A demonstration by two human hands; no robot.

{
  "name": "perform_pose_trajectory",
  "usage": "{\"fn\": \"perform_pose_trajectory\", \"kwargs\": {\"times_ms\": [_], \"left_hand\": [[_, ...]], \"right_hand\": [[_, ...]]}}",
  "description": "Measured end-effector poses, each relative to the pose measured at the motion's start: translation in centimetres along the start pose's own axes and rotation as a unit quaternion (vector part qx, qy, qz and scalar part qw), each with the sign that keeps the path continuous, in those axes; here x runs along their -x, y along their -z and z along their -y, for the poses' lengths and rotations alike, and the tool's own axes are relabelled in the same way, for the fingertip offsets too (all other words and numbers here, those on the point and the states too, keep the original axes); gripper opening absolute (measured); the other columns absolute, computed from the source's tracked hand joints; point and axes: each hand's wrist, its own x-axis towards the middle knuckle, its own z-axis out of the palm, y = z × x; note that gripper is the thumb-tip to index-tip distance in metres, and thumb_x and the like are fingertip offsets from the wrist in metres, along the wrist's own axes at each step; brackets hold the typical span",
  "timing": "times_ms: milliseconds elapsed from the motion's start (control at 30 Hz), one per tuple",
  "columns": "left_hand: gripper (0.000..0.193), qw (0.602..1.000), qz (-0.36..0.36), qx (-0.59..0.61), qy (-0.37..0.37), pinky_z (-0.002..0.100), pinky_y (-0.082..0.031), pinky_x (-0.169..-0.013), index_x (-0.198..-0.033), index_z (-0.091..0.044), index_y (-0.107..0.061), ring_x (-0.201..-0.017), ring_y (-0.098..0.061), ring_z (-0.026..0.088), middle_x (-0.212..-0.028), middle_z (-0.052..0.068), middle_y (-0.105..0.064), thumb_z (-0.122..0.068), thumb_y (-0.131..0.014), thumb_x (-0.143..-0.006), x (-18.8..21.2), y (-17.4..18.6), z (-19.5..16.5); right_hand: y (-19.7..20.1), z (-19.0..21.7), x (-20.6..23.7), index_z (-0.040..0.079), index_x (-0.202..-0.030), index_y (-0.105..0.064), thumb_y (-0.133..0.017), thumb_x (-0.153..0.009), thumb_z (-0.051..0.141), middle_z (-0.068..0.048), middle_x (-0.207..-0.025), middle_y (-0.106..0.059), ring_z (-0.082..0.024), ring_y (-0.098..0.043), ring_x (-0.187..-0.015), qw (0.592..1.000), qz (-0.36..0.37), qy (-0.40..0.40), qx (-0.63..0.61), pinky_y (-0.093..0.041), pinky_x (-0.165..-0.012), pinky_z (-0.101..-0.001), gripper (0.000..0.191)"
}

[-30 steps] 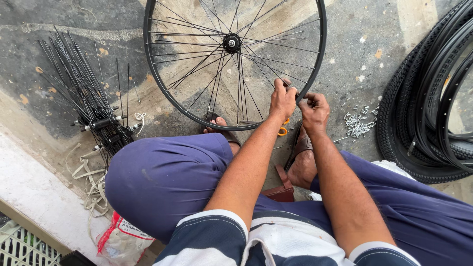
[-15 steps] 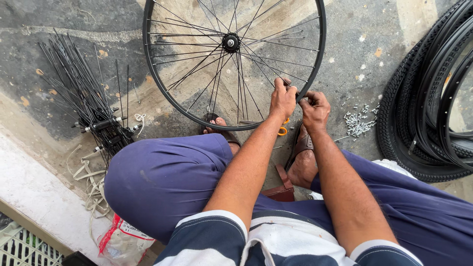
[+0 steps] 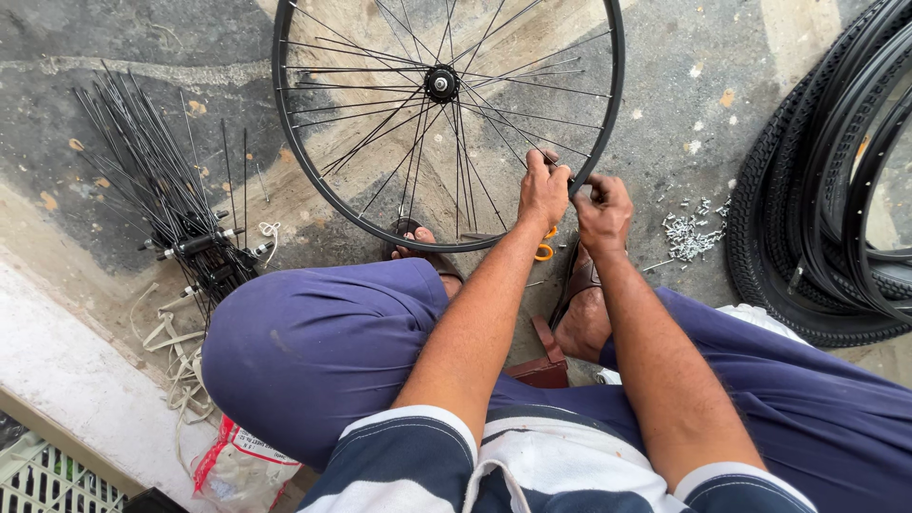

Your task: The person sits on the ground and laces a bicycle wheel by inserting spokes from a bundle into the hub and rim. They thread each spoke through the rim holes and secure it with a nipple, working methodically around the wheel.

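Note:
A black bicycle rim (image 3: 323,195) with thin spokes and a hub (image 3: 441,84) stands on the concrete in front of me. My left hand (image 3: 541,190) pinches a spoke just inside the rim's lower right edge. My right hand (image 3: 602,211) grips the rim right beside it, fingers closed around the edge. Both hands touch near the same spot on the rim. An orange-handled tool (image 3: 544,251) lies on the ground below my hands, partly hidden.
A bundle of loose black spokes with hubs (image 3: 161,190) lies at left. A small pile of silver nipples (image 3: 689,237) sits to the right of my hands. Black tyres and rims (image 3: 826,209) are stacked at right. My sandalled feet (image 3: 579,304) rest under the wheel.
Both hands stay at the same spot on the rim; only slight finger movement shows. The wheel has barely shifted.

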Motion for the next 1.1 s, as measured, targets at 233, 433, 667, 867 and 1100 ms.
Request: {"fn": "perform_pose_trajectory", "kwargs": {"times_ms": [233, 433, 667, 867, 1100], "left_hand": [[0.038, 0.997, -0.039, 0.024, -0.056, 0.041, -0.055, -0.075, -0.117, -0.007, -0.047, -0.079, -0.067, 0.025, -0.088, 0.013, -0.067, -0.022, -0.063, -0.085, -0.2, -0.2, 1.0], [0.038, 0.997, -0.035, 0.017, -0.07, 0.043, -0.056, -0.076, -0.117, -0.007, -0.05, -0.083, -0.07, 0.03, -0.091, 0.013, -0.069, -0.02, -0.064, -0.085, -1.1, -0.3, 2.4], [0.016, 0.907, -0.08, -0.376, -0.172, 0.046, -0.052, -0.088, -0.107, -0.012, -0.062, -0.1, -0.068, 0.031, -0.104, 0.011, -0.072, -0.023, -0.058, -0.096, -0.7, 2.3, 0.3], [0.011, 0.751, 0.03, -0.498, -0.434, 0.049, -0.038, -0.108, -0.099, -0.017, -0.068, -0.11, -0.062, 0.029, -0.1, 0.008, -0.072, -0.013, -0.06, -0.092, -2.4, 1.7, 0.6], [0.02, 0.807, 0.18, -0.477, -0.299, 0.045, -0.036, -0.099, -0.098, -0.016, -0.072, -0.108, -0.064, 0.028, -0.101, 0.009, -0.074, -0.009, -0.061, -0.082, -4.2, 3.0, -0.6]], "right_hand": [[0.1, -0.8, 0.1, 0.009, -0.106, -0.078, -0.079, -0.089, 0.007, -0.006, -0.081, -0.056, -0.017, -0.057, -0.074, 0.999, 0.017, 0.028, 0.02, -0.048, -0.068, -0.0335, 0.017], [1.0, -2.7, 1.6, 0.014, -0.104, -0.08, -0.082, -0.081, 0.019, -0.011, -0.088, -0.068, -0.026, -0.066, -0.08, 0.982, 0.147, -0.069, 0.102, -0.053, -0.072, -0.0372, 0.023], [0.9, -4.5, 3.8, 0.012, -0.089, -0.076, -0.066, -0.078, 0.02, -0.011, -0.094, -0.072, -0.03, -0.071, -0.092, 0.861, 0.314, 0.126, 0.38, -0.058, -0.08, -0.0425, 0.016], [0.3, -4.2, 4.3, 0.01, -0.085, -0.075, -0.063, -0.081, 0.022, -0.011, -0.096, -0.071, -0.03, -0.07, -0.097, 0.842, 0.342, 0.124, 0.397, -0.058, -0.081, -0.0445, 0.017], [1.3, -2.0, 3.9, 0.005, -0.089, -0.073, -0.066, -0.077, 0.023, -0.016, -0.098, -0.07, -0.035, -0.069, -0.096, 0.88, 0.321, 0.09, 0.338, -0.057, -0.083, -0.0465, 0.022]]}}
